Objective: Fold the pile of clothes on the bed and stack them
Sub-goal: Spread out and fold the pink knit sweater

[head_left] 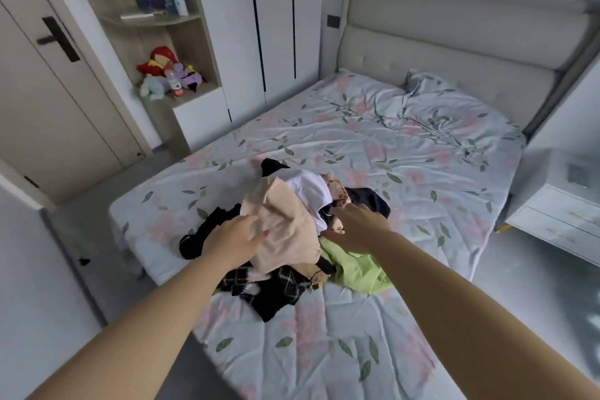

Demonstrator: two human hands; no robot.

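Note:
A loose pile of clothes lies on the bed [373, 146] near its foot. On top is a beige knit garment [282, 224]. Behind it sit a white garment [308, 188], a patterned pink piece [337, 187] and a dark navy one [373, 200]. A lime green garment [357, 266] and a black checked one [279, 289] lie at the front, and a black piece [207, 230] lies at the left. My left hand [233, 239] reaches over the beige knit's left edge with fingers extended. My right hand [357, 227] stretches over the pile's right side, fingers fairly straight, holding nothing visible.
The floral sheet is rumpled, with a pillow [438, 91] at the headboard. A white nightstand [558, 204] stands right of the bed. A wardrobe [276, 26], an open shelf with plush toys [168, 75] and a door [58, 91] are to the left.

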